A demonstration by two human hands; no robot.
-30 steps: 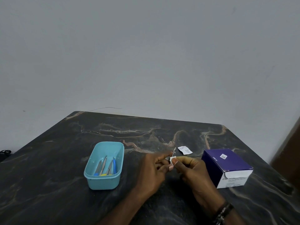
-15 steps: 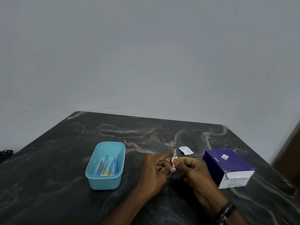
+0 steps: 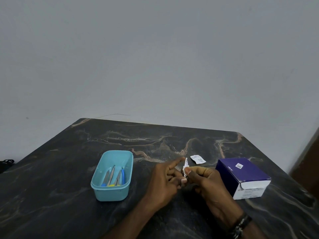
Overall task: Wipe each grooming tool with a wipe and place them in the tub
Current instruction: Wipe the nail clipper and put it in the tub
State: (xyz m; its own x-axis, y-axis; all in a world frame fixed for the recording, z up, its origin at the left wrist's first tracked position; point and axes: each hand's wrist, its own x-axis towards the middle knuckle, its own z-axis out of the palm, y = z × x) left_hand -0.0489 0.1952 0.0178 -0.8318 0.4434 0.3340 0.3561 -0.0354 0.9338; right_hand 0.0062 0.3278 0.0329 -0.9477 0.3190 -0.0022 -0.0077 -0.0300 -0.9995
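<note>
My left hand (image 3: 165, 178) holds a small silver grooming tool (image 3: 186, 162) upright, its tip poking up between both hands. My right hand (image 3: 205, 178) pinches a small white wipe (image 3: 184, 170) against the tool's lower part. The two hands touch just above the dark marble table (image 3: 69, 169). To their left stands a light blue tub (image 3: 112, 194) holding several tools (image 3: 114, 176) with silver blades and blue and yellow handles.
A torn white wipe sachet (image 3: 198, 159) lies on the table behind my hands. A purple and white box (image 3: 243, 176) stands at the right. A grey wall rises behind the table's far edge. A black object (image 3: 6, 163) sits off the left edge.
My hands have stayed together in the same spot. The right thumb and the wipe have shifted slightly along the tool.
</note>
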